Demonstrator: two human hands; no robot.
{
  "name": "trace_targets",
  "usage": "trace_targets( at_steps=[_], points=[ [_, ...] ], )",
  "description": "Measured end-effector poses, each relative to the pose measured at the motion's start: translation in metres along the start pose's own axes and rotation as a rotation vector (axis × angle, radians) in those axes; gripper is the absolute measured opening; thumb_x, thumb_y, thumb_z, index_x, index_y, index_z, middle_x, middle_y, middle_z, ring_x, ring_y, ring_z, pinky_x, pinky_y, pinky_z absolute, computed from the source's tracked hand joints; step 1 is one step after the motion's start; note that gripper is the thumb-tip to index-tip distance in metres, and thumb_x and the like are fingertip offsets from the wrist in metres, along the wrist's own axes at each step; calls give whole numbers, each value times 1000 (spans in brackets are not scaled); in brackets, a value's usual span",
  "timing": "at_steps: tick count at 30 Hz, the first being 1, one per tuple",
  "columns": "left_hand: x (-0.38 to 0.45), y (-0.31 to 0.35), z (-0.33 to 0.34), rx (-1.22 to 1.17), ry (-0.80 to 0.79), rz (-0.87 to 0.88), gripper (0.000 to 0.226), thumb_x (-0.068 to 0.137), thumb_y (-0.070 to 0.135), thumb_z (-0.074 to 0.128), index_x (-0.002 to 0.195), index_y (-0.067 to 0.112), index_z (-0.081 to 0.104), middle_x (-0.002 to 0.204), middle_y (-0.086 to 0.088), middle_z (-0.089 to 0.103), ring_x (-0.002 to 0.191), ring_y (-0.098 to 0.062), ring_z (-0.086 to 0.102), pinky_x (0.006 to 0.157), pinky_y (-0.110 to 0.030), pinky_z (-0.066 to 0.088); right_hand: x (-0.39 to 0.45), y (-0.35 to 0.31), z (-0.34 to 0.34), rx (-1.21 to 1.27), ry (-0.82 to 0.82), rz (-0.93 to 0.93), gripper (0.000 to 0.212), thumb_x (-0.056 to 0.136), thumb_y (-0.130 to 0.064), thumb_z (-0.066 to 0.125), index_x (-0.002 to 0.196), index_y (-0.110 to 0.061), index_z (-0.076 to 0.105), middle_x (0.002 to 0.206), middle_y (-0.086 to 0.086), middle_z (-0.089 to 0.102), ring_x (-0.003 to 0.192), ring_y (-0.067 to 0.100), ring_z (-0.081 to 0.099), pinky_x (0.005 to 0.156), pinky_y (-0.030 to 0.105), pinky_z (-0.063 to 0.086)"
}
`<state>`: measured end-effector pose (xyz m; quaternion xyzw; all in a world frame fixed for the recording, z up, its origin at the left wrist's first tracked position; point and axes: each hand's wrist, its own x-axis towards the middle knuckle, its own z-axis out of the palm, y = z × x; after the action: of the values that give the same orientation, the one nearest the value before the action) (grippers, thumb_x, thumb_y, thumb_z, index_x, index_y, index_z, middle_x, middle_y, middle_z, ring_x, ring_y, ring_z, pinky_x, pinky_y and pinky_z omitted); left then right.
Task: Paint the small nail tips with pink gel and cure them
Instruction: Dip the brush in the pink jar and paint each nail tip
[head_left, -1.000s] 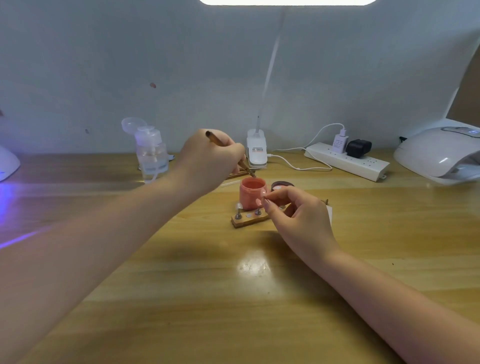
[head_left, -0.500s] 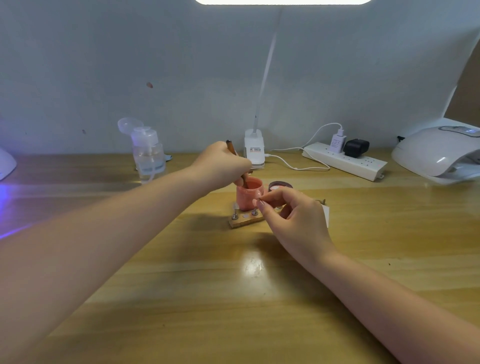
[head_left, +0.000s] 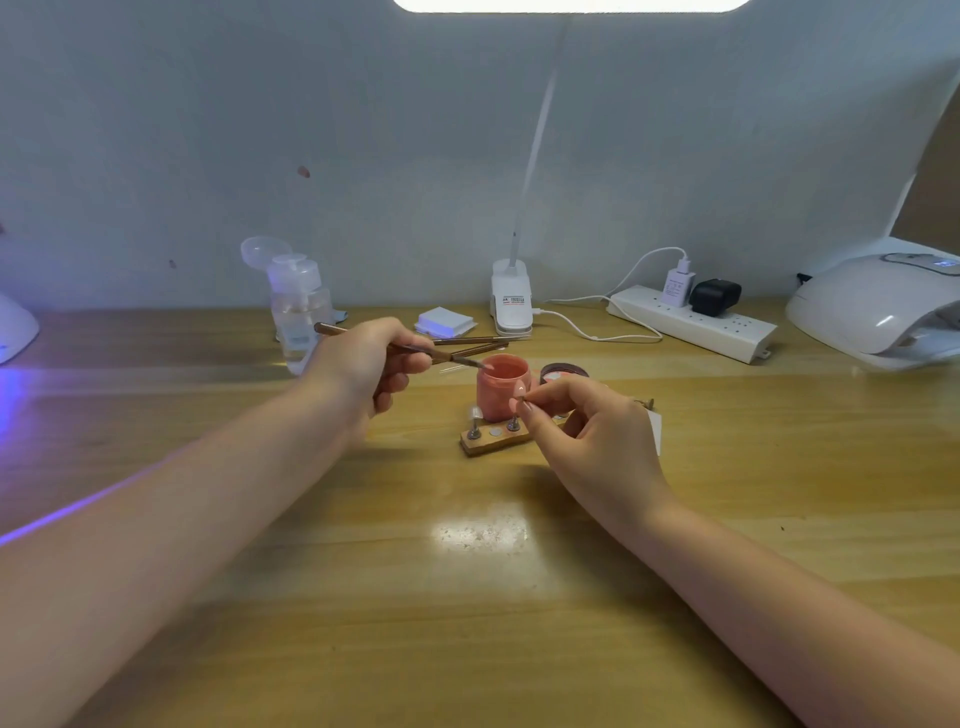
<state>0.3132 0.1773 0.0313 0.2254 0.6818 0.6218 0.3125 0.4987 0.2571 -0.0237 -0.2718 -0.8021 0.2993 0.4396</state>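
While the left hand (head_left: 363, 358) grips the brush (head_left: 415, 349), bristles over the pink jar's (head_left: 501, 387) rim, the right hand (head_left: 587, 436) pinches a nail tip (head_left: 519, 391) at its fingertips, just before the jar; the wooden stand (head_left: 493, 441) lies below them.

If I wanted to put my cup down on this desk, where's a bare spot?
The widest bare wood lies near you, between the two forearms, in front of the wooden stand. Another patch lies right of the right hand, before the power strip. It is crowded around the pink jar, where the left hand holds the brush.
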Motion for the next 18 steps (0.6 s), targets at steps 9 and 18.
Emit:
trace_targets(
  at_steps=[9, 18],
  points=[
    [-15, -16, -14, 52, 89, 342, 20, 89, 17, 56, 78, 19, 73, 59, 6, 67, 56, -5, 52, 55, -19, 40, 0, -1, -1, 13, -2, 6, 6, 85, -18, 71, 90, -16, 74, 73, -10, 66, 54, 6, 48, 57, 24, 40],
    [-73, -45, -10, 432, -75, 949, 22, 85, 37, 51, 104, 37, 60, 85, 10, 65, 87, -7, 61, 76, -8, 41, 0, -2, -1, 5, 37, 14, 4, 84, -19, 72, 88, -18, 73, 76, -10, 68, 56, 15, 54, 61, 37, 49]
  ],
)
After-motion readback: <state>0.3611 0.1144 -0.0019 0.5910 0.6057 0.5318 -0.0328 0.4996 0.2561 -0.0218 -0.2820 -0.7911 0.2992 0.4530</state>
